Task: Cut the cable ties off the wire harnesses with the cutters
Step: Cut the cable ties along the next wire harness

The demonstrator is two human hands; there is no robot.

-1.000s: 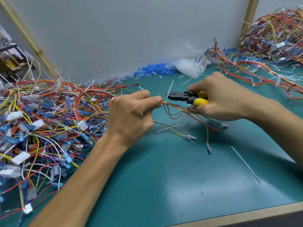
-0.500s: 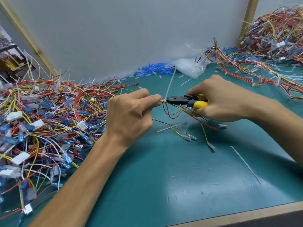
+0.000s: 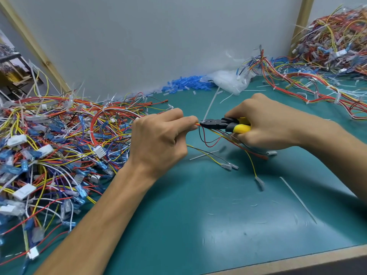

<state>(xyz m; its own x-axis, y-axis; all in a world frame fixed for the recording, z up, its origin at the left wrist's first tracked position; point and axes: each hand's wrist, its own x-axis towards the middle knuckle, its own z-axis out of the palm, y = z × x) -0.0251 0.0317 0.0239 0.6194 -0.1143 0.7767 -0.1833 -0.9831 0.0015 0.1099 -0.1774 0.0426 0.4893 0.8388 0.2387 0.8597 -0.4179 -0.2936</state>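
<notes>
My left hand (image 3: 158,139) pinches a thin wire harness (image 3: 218,138) of red, yellow and black wires at its bundled end. My right hand (image 3: 266,124) grips black cutters (image 3: 216,124) with yellow handles. The cutter jaws sit at the harness right beside my left fingertips. A white cable tie (image 3: 211,105) sticks up and back from the jaws. The loose harness ends with clear terminals trail down onto the green mat (image 3: 218,215) under my right hand.
A big tangle of harnesses (image 3: 55,147) covers the left of the mat. Another pile (image 3: 329,48) and long bundles lie at the back right. Blue sleeves (image 3: 184,86) and a clear plastic bag (image 3: 228,80) sit by the wall. Cut ties (image 3: 297,199) lie scattered.
The cutters moved left until their jaws reached the harness at my left fingertips. The white cable tie's tail now points further back toward the wall.
</notes>
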